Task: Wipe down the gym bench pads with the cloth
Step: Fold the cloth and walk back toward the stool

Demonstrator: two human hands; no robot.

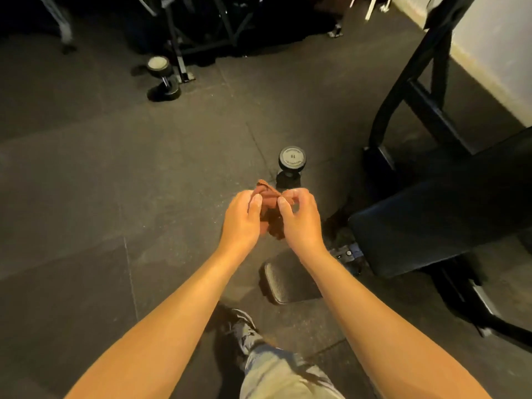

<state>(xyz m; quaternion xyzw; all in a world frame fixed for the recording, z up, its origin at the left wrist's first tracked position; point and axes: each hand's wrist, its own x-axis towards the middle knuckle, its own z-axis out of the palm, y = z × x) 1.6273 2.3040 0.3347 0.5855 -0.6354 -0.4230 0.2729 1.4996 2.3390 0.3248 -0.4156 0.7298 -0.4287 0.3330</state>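
- Nearest to the person, well below the grip: a light grey trouser leg [276,375] and a dark grey laced shoe [241,329], on the dark rubber tile floor [115,182].
- Btw. the shoe and the grip, a bit to the right, under the right wrist: a small black padded bench seat [285,286] w/ rounded corners. The right forearm crosses in front of part of it.
- The grip itself: the left hand [243,217] and the right hand [299,217] are close together in the air above the floor, w/ a rust-brown crumpled cloth [269,201] btw. them.
- Left hand: fingers curled round the left side of the cloth, thumb lying on top of it.
- Right hand: thumb and forefinger pinch the right edge of the cloth; the other fingers are curled in.
- The cloth is bunched up. One fold sticks out beyond the left fingers and one part hangs down btw. the two palms. It touches neither pad.
- Right of the grip, approx. at the same level: a large black padded bench back [431,226], apart from both hands.
- Just beyond the grip: a black round-headed dumbbell [291,165] standing on end on the floor, its pale end plate facing up. The print on it is too small to read.
- Beyond the grip and to the right: a black metal bench frame [403,90], and behind it a white wall [495,53].
- Far beyond the grip and to the left: a second black dumbbell [161,79], beside the foot of a dark metal rack [184,64].
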